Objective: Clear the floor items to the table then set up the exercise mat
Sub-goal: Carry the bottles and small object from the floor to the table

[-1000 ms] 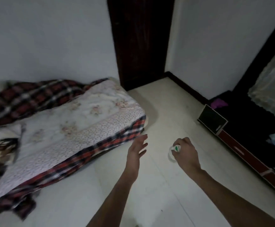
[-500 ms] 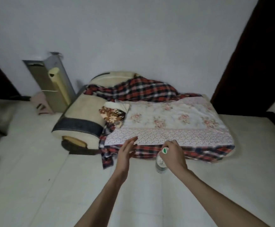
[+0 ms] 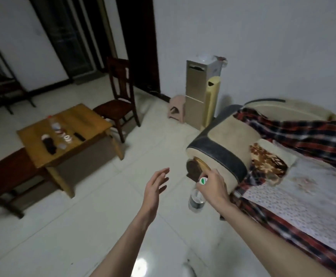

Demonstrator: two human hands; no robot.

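Note:
My right hand [image 3: 213, 186] grips a clear plastic bottle [image 3: 196, 199] by its neck; the bottle has a green-and-white cap and hangs down over the pale tiled floor. My left hand [image 3: 155, 187] is held out beside it, fingers straight and spread, holding nothing. To the far left stands a low wooden table [image 3: 87, 120] carrying several small items: a dark bottle lying down, cups, a roll of tape and a remote. No exercise mat is in view.
A sofa [image 3: 221, 156] covered with plaid and floral blankets fills the right side. A dark wooden chair [image 3: 121, 100] stands behind the table, a dark bench [image 3: 9, 176] at its left. A water dispenser [image 3: 198, 90] and pink stool [image 3: 176, 106] stand by the wall.
The view has swung left from the blanket-covered sofa to the table and chairs. My right hand still holds the bottle and my left hand stays open beside it.

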